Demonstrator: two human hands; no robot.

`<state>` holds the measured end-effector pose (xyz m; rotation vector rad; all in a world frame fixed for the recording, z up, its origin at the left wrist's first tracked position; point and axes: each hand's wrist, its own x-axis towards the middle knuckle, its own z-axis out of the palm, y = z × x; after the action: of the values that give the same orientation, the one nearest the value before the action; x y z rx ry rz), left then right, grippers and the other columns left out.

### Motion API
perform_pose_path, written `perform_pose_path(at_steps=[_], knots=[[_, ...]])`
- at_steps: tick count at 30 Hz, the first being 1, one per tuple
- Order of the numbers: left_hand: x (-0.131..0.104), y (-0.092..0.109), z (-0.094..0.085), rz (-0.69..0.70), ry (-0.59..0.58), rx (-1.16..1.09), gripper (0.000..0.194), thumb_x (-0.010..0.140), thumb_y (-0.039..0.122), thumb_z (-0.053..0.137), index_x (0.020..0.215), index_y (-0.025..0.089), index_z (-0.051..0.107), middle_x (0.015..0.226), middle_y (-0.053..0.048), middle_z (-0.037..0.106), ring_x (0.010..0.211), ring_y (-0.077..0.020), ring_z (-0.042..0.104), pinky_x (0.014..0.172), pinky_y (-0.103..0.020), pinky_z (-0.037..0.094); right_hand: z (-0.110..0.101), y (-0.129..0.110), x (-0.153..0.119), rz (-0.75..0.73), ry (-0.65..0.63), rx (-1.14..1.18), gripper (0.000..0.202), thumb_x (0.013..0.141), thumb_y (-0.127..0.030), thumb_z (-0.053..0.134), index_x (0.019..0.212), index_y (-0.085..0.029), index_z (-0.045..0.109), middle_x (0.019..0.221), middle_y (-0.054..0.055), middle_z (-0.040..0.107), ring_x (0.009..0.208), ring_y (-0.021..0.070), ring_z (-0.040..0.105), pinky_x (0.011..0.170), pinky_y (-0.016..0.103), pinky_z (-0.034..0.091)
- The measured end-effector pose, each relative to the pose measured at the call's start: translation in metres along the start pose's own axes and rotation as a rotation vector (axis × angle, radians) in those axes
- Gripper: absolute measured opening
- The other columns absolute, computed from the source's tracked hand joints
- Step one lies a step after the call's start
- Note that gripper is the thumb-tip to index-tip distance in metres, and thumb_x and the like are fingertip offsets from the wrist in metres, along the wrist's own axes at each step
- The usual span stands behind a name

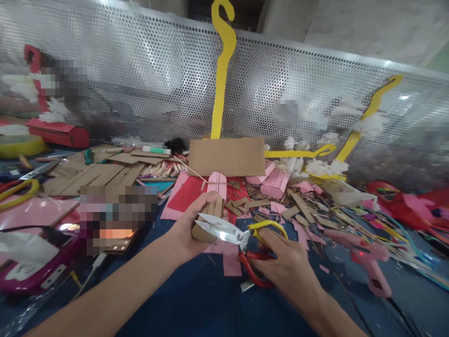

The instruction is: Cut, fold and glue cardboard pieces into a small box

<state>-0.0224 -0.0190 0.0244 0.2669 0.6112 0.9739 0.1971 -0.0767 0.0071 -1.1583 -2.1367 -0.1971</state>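
My left hand (184,231) is closed around a small piece of brown cardboard (214,209) with lengthwise creases. In my right hand (289,262) is a pair of scissors (222,230), with one yellow and one red handle loop. Its blades are slightly apart and pass in front of the cardboard; whether they touch it I cannot tell. Just beyond my left hand lie a pink piece with a rounded end (218,182) and a red sheet (184,196). My left fingertips are partly hidden behind the cardboard.
A cardboard box (228,157) with a tall yellow hook-shaped piece (220,89) stands ahead, before a perforated metal panel (157,61). A pink glue gun (368,262) lies at right near cardboard scraps (301,206). Cardboard strips (94,178) and a purple object (56,267) are at left.
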Motion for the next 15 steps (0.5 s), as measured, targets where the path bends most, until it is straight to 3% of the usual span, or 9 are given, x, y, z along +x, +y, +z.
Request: perform_pose_path(at_steps=[4, 7, 11, 15], knots=[[0.003, -0.001, -0.003, 0.018, -0.006, 0.028, 0.023, 0.078, 0.033, 0.083, 0.085, 0.015, 0.071, 0.073, -0.006, 0.073, 0.063, -0.0187, 0.069, 0.063, -0.030, 0.057, 0.004, 0.009, -0.004, 0.047, -0.036, 0.054, 0.012, 0.082, -0.015, 0.056, 0.074, -0.022, 0.053, 0.059, -0.006, 0.050, 0.050, 0.0111, 0.046, 0.049, 0.022, 0.036], [0.005, 0.000, -0.006, 0.083, -0.045, 0.048, 0.020, 0.078, 0.031, 0.082, 0.083, 0.015, 0.071, 0.071, -0.005, 0.071, 0.062, -0.0177, 0.068, 0.061, -0.029, 0.056, 0.011, 0.018, -0.006, 0.178, -0.033, 0.086, 0.010, 0.079, -0.016, 0.060, 0.073, -0.022, 0.055, 0.058, -0.006, 0.052, 0.051, 0.0112, 0.048, 0.049, 0.021, 0.036], [0.009, 0.003, -0.012, 0.126, -0.071, 0.082, 0.028, 0.081, 0.039, 0.080, 0.087, 0.013, 0.072, 0.074, -0.008, 0.071, 0.065, -0.0190, 0.067, 0.060, -0.030, 0.055, 0.012, 0.022, 0.001, 0.412, 0.027, 0.165, 0.029, 0.078, -0.030, 0.075, 0.067, -0.023, 0.048, 0.055, -0.007, 0.049, 0.050, 0.0106, 0.045, 0.046, 0.020, 0.035], [0.009, 0.004, -0.008, 0.119, -0.001, 0.074, 0.033, 0.080, 0.040, 0.083, 0.095, 0.013, 0.071, 0.080, -0.008, 0.073, 0.068, -0.0185, 0.068, 0.064, -0.029, 0.055, 0.007, 0.021, 0.008, 0.479, 0.099, 0.258, 0.042, 0.079, -0.044, 0.079, 0.066, -0.023, 0.045, 0.056, -0.007, 0.044, 0.052, 0.0110, 0.043, 0.046, 0.020, 0.036]])
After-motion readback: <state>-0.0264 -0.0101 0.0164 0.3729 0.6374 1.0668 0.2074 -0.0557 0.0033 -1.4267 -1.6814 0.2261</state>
